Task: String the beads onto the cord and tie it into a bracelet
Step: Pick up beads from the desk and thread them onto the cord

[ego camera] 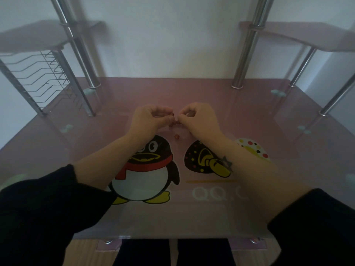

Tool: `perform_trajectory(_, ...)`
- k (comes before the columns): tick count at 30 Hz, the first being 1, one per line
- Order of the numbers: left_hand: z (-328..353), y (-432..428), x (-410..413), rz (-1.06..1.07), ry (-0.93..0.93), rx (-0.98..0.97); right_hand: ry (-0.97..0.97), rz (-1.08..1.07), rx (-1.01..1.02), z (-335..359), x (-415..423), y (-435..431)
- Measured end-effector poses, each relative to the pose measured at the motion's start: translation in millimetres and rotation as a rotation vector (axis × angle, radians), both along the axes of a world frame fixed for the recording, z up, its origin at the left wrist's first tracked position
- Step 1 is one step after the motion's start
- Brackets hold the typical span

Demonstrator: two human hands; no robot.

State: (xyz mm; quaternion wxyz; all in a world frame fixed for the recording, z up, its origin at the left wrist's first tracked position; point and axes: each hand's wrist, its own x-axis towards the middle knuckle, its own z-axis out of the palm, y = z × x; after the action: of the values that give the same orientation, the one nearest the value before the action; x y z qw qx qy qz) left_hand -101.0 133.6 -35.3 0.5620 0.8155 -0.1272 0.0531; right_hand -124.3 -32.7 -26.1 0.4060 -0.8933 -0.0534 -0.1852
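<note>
We see both hands raised together over the pink glass bench (pixel 249 116), just beyond the head of the penguin print (pixel 148 169). The left hand (pixel 146 120) has its fingers curled in, and its grip is closed in a pinch on one end of a short row of dark red beads (pixel 175 122). The right hand (pixel 199 120), beyond the penguin and to its right, has thumb and forefinger pressed together, its grip pinching the other end of the same row. The beads hang between the two sets of fingertips, above the glass; the cord is too thin for us to make out. One loose bead (pixel 176 136) lies on the bench just beyond and to the right of the penguin's head, under the hands and apart from them. Both forearms are bare, with black sleeves (pixel 48 208) pushed up near the elbows; the left forearm crosses the penguin's left side. To the penguin's right sits a dark dotted print (pixel 194 160), and "QQ" lettering (pixel 209 193) lies nearer us than that. Far beyond and left of the penguin stands a wire rack (pixel 48 77) between chrome posts (pixel 244 54).
</note>
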Motion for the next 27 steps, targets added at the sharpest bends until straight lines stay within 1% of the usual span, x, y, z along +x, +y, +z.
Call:
perform_trajectory(18, 5.1, -0.4, -2.8, -0.002, -0.005, 0.049, 0.039, 0.026, -0.058, -2.8, 0.9, 0.0)
perform_trajectory(27, 4.7, 0.1, -2.5, -0.016, 0.000, 0.018, 0.044, -0.006, -0.053, -5.2, 3.2, -1.4)
